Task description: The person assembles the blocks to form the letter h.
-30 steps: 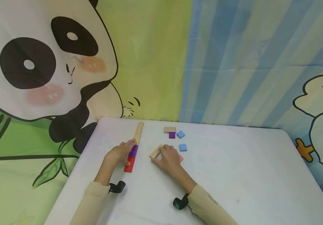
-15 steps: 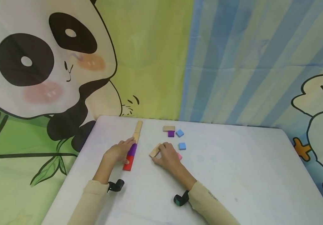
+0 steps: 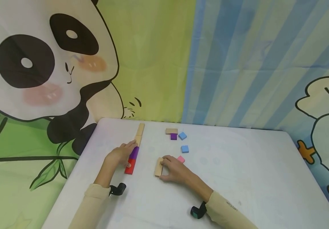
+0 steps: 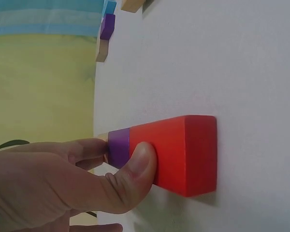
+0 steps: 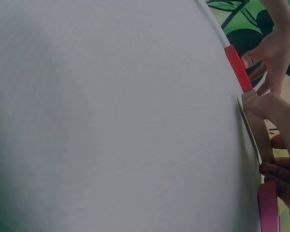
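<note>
A straight row of blocks lies on the left half of the white table: a red block (image 3: 130, 166) nearest, then a purple block (image 3: 134, 153), then plain wooden blocks (image 3: 140, 129) at the far end. My left hand (image 3: 120, 156) spans the row, its thumb resting on the red block and its fingers extended to the near wooden block beyond the purple one. To the right of the row, my right hand (image 3: 176, 169) pinches a loose wooden block (image 3: 158, 167) between thumb and fingers. In the right wrist view, that wooden block (image 5: 258, 130) is partly covered by the fingers.
Past the right hand lie a pink block (image 3: 181, 159) and two blue blocks (image 3: 184, 149). Further back, a small purple block (image 3: 173, 136) stands against another wooden block (image 3: 171, 131). A printed curtain (image 3: 158, 63) hangs behind the table's far edge.
My right hand has drawn the loose wooden block nearer and turned it from a slant to almost lengthwise. More of the pink block shows. The left hand has stayed on the row.
</note>
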The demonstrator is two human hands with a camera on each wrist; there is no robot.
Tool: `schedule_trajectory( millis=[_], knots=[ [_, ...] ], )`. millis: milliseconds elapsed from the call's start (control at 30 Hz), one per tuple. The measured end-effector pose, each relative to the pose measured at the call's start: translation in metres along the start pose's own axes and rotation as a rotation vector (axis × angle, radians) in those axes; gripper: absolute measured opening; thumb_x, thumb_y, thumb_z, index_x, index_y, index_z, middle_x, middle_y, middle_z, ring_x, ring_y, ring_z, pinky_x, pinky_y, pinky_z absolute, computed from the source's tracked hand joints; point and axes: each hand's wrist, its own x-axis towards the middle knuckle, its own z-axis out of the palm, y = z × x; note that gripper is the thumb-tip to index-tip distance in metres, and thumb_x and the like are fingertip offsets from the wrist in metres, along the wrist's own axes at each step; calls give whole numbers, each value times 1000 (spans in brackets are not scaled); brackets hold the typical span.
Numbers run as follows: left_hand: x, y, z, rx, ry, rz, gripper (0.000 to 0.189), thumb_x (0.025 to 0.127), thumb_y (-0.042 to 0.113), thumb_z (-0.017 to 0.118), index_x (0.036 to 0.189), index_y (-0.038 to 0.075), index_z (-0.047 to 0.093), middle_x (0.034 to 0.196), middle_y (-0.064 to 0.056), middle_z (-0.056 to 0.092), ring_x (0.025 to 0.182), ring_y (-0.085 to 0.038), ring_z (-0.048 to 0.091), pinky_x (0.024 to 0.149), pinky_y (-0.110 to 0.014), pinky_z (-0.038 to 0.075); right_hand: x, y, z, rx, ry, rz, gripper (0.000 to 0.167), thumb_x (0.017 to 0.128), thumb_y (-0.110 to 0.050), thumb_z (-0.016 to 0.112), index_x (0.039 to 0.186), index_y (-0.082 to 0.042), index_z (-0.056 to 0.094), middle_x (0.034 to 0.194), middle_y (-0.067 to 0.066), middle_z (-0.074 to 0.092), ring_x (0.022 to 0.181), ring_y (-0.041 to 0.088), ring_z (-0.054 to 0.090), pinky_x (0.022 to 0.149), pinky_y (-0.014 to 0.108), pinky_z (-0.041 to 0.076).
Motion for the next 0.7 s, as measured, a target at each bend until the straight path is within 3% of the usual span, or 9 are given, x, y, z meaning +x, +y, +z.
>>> schedule_trajectory(
  millis=[267, 567, 700],
  knots=[
    [1, 0, -1, 8, 2, 12, 94, 73, 16, 84, 151, 8, 31, 162, -13, 20, 139, -41, 36, 102, -57, 46, -4, -8, -2, 16, -49, -50, 50, 79, -39, 79, 116, -10, 63, 129, 10, 59, 117, 21, 60, 100, 34, 52],
    [2, -2, 2, -14, -28, -2, 96, 74, 16, 83, 152, 10, 29, 163, -11, 18, 140, -39, 35, 101, -54, 48, -6, -6, -1, -20, -46, -94, 49, 79, -38, 79, 115, -9, 63, 129, 11, 60, 119, 22, 60, 101, 33, 51],
    [2, -3, 2, -13, -10, 7, 95, 73, 16, 84, 151, 9, 30, 162, -11, 20, 139, -40, 36, 100, -55, 48, -5, -4, -1, -18, -46, -97, 50, 79, -38, 79, 116, -8, 63, 130, 11, 59, 120, 22, 59, 102, 33, 51]
  ],
)
